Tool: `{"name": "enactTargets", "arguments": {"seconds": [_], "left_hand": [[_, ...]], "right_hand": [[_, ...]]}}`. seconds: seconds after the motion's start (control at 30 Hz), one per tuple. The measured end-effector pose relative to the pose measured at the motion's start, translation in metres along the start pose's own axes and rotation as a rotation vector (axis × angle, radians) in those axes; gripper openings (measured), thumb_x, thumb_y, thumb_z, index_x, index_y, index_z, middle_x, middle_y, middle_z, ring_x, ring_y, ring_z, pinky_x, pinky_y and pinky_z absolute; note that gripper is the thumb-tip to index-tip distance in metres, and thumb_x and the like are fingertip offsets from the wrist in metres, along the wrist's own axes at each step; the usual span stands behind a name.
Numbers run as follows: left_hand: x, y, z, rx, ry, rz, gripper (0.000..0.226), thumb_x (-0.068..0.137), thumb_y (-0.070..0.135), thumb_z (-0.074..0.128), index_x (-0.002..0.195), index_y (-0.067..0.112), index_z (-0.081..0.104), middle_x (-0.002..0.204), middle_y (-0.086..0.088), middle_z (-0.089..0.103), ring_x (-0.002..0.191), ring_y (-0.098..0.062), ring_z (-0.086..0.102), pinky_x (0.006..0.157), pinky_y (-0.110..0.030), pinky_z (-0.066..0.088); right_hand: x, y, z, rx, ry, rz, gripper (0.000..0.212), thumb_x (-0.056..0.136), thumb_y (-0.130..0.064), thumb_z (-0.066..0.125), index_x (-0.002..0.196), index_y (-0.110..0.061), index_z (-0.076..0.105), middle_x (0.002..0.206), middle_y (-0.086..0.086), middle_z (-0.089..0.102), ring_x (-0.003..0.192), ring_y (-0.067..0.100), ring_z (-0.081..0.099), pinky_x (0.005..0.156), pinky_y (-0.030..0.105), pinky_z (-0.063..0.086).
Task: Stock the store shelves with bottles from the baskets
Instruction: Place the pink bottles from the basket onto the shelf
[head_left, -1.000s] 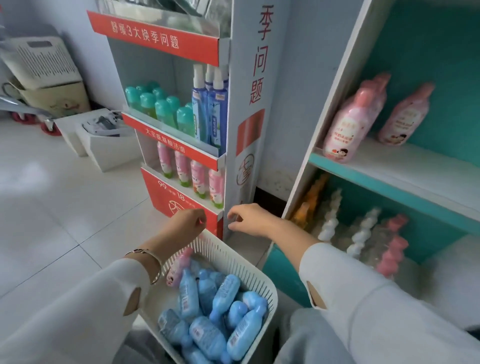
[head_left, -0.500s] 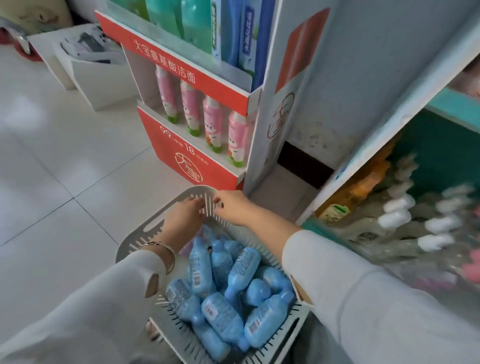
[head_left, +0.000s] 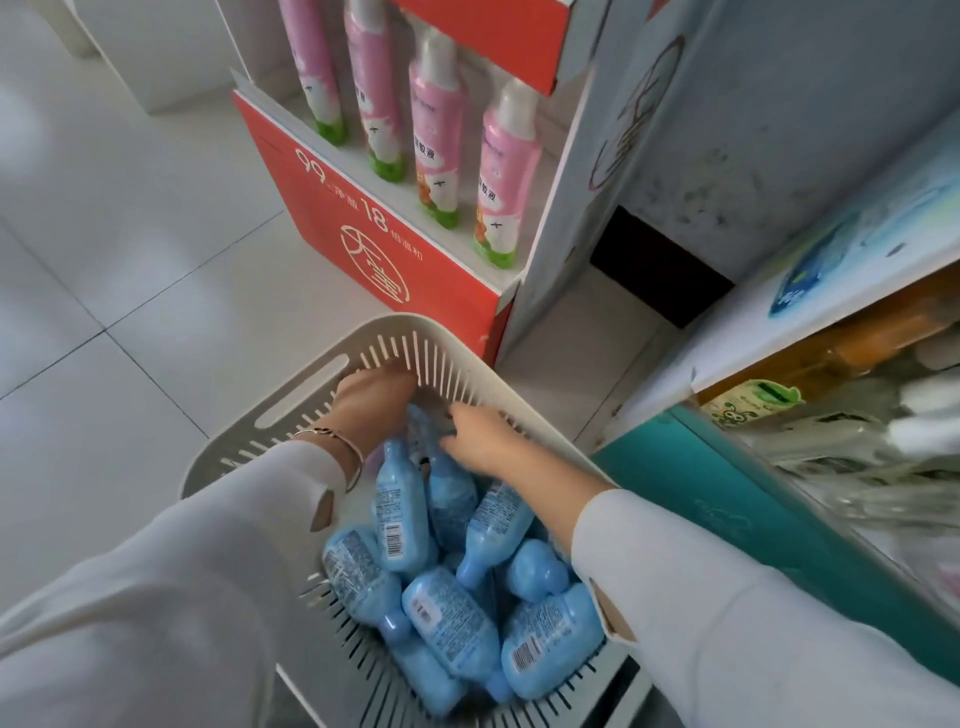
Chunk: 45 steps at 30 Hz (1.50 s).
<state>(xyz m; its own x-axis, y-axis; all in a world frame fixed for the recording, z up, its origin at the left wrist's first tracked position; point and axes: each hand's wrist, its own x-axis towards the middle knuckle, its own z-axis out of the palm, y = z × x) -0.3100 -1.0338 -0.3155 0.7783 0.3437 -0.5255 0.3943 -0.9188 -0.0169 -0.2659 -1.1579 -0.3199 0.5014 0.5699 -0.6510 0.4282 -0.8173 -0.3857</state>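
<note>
Currently, the cream plastic basket (head_left: 405, 325), with slotted walls and rounded corners, stands on the glossy tiled floor (head_left: 130, 312) just beside the red cardboard display (head_left: 363, 249). Smooth, rounded blue bottles (head_left: 452, 618) with barcoded labels lie heaped inside it. The left hand (head_left: 371, 400) is sunk at the basket's far wall, fingers hidden; their state cannot be told. The right hand (head_left: 483, 441) rests on the heap near the far right edge, fingers bent toward a bottle, grip unconfirmed.

Left hand (head_left: 375, 397), right hand (head_left: 485, 444), inside bottle basket (head_left: 395, 325)
</note>
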Motion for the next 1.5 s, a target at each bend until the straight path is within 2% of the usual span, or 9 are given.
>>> {"name": "enactTargets", "arguments": {"seconds": [0.1,0.23,0.37,0.53,0.8,1.07,1.23,1.37,1.5], "left_hand": [[-0.003,0.003,-0.002,0.045,-0.003,0.024,0.031,0.084,0.010,0.058,0.115,0.011,0.056,0.115,-0.008,0.054,0.107,-0.031,0.059,0.080,-0.037,0.048],[-0.026,-0.004,-0.020,0.004,-0.004,-0.009,0.022,0.081,0.010,0.058,0.103,0.011,0.061,0.094,-0.003,0.057,0.100,-0.026,0.062,0.080,-0.032,0.048],[-0.064,-0.009,-0.049,0.040,0.125,0.081,0.029,0.086,0.008,0.053,0.115,0.011,0.055,0.121,-0.008,0.052,0.106,-0.028,0.060,0.080,-0.035,0.049],[-0.122,-0.002,-0.095,-0.092,0.310,0.135,0.036,0.092,0.003,0.039,0.126,0.008,0.050,0.124,-0.013,0.050,0.103,-0.032,0.056,0.080,-0.037,0.043],[-0.203,0.024,-0.167,-0.102,0.387,0.145,0.030,0.086,0.033,0.059,0.109,0.014,0.057,0.111,-0.007,0.058,0.101,-0.029,0.060,0.082,-0.040,0.051],[-0.280,0.059,-0.242,-0.232,0.602,0.210,0.015,0.087,0.019,0.052,0.097,0.012,0.061,0.092,-0.006,0.058,0.084,-0.022,0.055,0.074,-0.030,0.045],[-0.321,0.092,-0.284,-0.247,0.762,0.256,0.016,0.084,0.025,0.055,0.090,0.012,0.063,0.085,-0.001,0.061,0.077,-0.019,0.060,0.059,-0.024,0.046],[-0.348,0.131,-0.308,-0.318,0.871,0.313,0.020,0.085,0.027,0.054,0.095,0.013,0.063,0.094,-0.003,0.062,0.081,-0.022,0.062,0.071,-0.032,0.055],[-0.367,0.175,-0.334,-0.435,1.004,0.485,0.032,0.089,0.027,0.055,0.120,0.019,0.057,0.114,-0.004,0.060,0.098,-0.024,0.059,0.075,-0.027,0.044]], "right_hand": [[-0.002,-0.004,0.000,0.019,-0.006,-0.002,0.037,0.094,-0.011,0.047,0.130,0.001,0.045,0.127,0.023,0.054,0.115,0.036,0.054,0.093,0.038,0.046],[-0.021,-0.013,-0.013,0.035,-0.015,-0.013,0.042,0.094,-0.013,0.048,0.134,0.000,0.042,0.134,0.022,0.050,0.121,0.036,0.050,0.097,0.038,0.043],[-0.053,-0.032,-0.034,0.049,0.016,-0.029,0.040,0.094,-0.013,0.047,0.133,-0.005,0.043,0.130,0.020,0.052,0.117,0.034,0.052,0.087,0.033,0.042],[-0.113,-0.061,-0.064,0.057,0.108,-0.092,0.038,0.093,-0.017,0.050,0.130,-0.008,0.047,0.126,0.016,0.055,0.114,0.031,0.054,0.091,0.035,0.045],[-0.222,-0.088,-0.110,0.030,0.291,-0.180,0.038,0.097,-0.019,0.047,0.133,-0.007,0.046,0.128,0.016,0.055,0.119,0.032,0.052,0.092,0.031,0.041],[-0.329,-0.088,-0.146,0.019,0.442,-0.218,0.051,0.094,-0.019,0.050,0.140,-0.005,0.032,0.132,0.018,0.051,0.119,0.033,0.051,0.100,0.037,0.042],[-0.360,-0.074,-0.156,0.314,0.642,-0.337,0.048,0.084,-0.020,0.067,0.125,-0.012,0.044,0.113,0.004,0.058,0.100,0.016,0.057,0.088,0.032,0.050],[-0.388,-0.049,-0.176,0.330,0.887,-0.301,0.039,0.084,-0.028,0.069,0.114,-0.015,0.047,0.105,-0.001,0.057,0.093,0.010,0.051,0.074,0.015,0.040],[-0.415,-0.019,-0.208,0.396,1.065,-0.261,0.049,0.081,-0.034,0.069,0.120,-0.012,0.049,0.108,0.000,0.060,0.100,0.017,0.057,0.082,0.027,0.048]]}}
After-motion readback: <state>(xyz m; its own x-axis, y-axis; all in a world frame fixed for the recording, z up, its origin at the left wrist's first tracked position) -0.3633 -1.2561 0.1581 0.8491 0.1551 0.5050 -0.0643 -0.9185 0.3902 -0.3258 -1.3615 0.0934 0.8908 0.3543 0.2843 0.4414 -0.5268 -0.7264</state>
